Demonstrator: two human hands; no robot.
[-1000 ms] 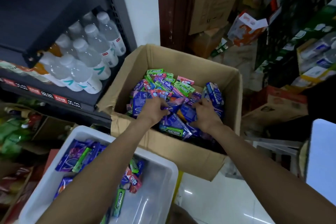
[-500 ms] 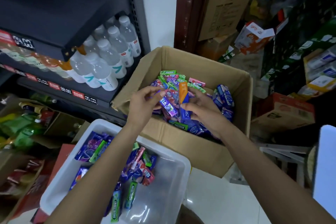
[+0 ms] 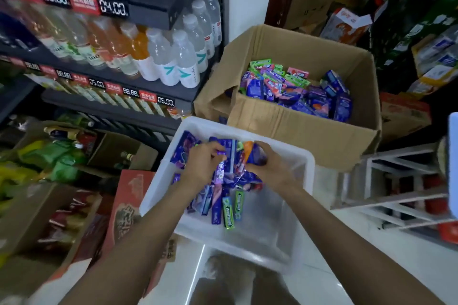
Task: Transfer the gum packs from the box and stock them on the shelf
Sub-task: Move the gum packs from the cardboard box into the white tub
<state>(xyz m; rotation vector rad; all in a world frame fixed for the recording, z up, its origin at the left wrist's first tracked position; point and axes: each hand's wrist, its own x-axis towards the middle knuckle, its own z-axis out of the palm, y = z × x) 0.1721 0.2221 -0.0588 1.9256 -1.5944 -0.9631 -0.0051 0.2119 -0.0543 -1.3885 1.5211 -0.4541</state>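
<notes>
Hands are meeting over the far half of a white plastic bin [image 3: 304, 180], each one gripping gum. The left hand [image 3: 202, 164] is curling its fingers round a purple gum pack [image 3: 220, 171] that is hanging end-down from the grip. The right hand [image 3: 269, 168] is closing round a bunch of packs [image 3: 251, 153], an orange one and dark blue ones showing above the fingers. Both hands are sitting just beside each other, nearly touching.

More gum packs [image 3: 224, 203] are lying loose inside the bin below the hands, among them a green pack [image 3: 228, 213] and several blue and purple ones lying roughly side by side. The right part of the bin floor is showing bare plastic.

Farther back and to the right, an open cardboard box [image 3: 297, 128] is standing on the floor just beyond the bin, its near wall almost touching the bin's far rim. A heap of gum [image 3: 297, 92] in green, pink, purple and blue wrappers is filling the bottom of the box.

On the left, a dark shelf [image 3: 148, 11] unit is carrying rows of drink bottles [image 3: 178, 57], clear ones at the right end and orange ones further left, with price tags [image 3: 114, 7] running along the shelf edges. Cartons and green packets are sitting on the floor at lower left, blurred. A white step stool [image 3: 396, 188] is standing at the right, near the box.
</notes>
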